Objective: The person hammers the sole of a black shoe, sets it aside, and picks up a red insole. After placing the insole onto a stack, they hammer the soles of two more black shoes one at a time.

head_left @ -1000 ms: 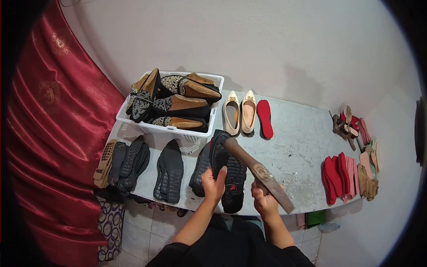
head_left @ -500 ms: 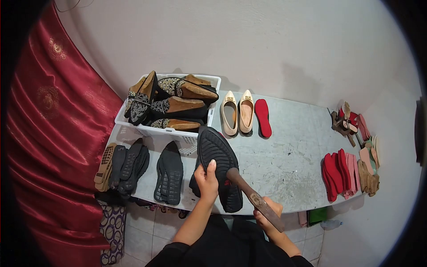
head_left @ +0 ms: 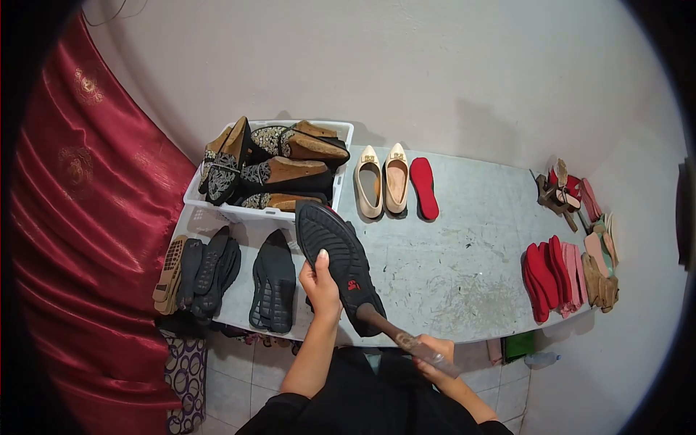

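Note:
My left hand grips a black shoe by its side, thumb lying on the ribbed sole, which faces up. A red mark shows near the middle of that sole. My right hand is closed around the wooden handle of a hammer. The hammer's end is over the heel part of the sole; whether it touches cannot be made out. The shoe's upper is mostly hidden beneath. Close by on the left, a pair of black soles rests on the table.
A white basket of patterned shoes on wooden lasts stands at the back left. Beside it are cream flats and a red insole. More soles lie at left, red insoles at right. A red curtain hangs leftmost.
The shoe has shifted left in view with my left hand. The hammer's end has moved from the middle of the sole down to the heel part.

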Tool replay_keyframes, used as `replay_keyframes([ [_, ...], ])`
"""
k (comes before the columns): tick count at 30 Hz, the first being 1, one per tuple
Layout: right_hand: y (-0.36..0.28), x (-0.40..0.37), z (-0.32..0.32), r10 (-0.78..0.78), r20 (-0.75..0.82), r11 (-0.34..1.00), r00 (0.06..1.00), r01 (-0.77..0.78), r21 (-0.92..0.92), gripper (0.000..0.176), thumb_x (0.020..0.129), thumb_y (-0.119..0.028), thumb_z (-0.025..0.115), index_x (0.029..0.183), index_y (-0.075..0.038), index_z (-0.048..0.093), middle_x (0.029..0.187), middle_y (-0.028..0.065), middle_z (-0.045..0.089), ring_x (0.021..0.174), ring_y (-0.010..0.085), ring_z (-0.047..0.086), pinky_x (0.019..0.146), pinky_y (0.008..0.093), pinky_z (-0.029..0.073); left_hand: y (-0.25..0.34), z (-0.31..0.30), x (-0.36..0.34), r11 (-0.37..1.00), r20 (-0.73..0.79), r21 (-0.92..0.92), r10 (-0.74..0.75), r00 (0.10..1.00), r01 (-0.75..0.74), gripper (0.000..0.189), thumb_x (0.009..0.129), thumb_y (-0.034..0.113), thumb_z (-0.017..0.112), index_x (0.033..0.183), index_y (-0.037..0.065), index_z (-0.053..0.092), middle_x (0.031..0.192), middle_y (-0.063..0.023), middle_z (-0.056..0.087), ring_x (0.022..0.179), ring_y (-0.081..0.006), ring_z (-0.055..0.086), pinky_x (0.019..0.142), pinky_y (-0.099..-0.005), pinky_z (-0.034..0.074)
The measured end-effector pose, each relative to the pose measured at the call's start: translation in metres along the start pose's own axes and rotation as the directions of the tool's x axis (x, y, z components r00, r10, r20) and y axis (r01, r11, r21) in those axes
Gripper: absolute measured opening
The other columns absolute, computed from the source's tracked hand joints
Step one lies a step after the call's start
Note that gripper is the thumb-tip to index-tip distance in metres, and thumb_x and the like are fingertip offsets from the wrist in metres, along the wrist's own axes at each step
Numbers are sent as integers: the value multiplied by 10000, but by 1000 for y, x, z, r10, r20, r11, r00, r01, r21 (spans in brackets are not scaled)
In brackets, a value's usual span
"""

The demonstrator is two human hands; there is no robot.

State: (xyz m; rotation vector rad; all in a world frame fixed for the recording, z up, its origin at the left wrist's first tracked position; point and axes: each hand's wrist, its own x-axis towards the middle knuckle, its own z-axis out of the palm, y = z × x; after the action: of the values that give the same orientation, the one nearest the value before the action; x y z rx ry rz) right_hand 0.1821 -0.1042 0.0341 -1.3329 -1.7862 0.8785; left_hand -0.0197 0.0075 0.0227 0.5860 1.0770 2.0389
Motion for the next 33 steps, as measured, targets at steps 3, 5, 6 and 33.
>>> replay_keyframes([
  [3,-6,3,-5,48,79,991,996,-57,117,289,687,-342,677,758,-65,635,583,108,574,497,244,569,479,292,434,-2,-5,4,997,29,51,48,998,-49,186,869,129,538,894,-46,595,854,-47,606,753,-85,538,698,-210,433],
  [5,3,3,-3,55,88,979,995,-36,-200,300,726,-360,652,751,-61,632,582,119,571,490,223,564,491,301,441,-3,-5,4,993,31,78,89,996,-91,185,868,130,539,890,-45,595,851,-46,605,748,-86,536,693,-209,432],
  [6,10,1,-1,56,89,980,994,-37,-198,300,726,-360,652,751,-61,632,582,119,571,490,223,564,491,301,441,-3,-6,4,986,27,110,123,992,-125,185,866,131,541,886,-45,594,847,-45,604,744,-86,534,689,-209,430],
  [33,158,29,21,-194,-40,632,980,93,-770,350,629,-421,697,716,-124,533,591,34,516,535,218,552,462,341,425,-4,-9,-1,999,15,39,-34,999,33,192,869,136,542,909,-45,591,842,-55,609,724,-94,555,669,-221,453],
])
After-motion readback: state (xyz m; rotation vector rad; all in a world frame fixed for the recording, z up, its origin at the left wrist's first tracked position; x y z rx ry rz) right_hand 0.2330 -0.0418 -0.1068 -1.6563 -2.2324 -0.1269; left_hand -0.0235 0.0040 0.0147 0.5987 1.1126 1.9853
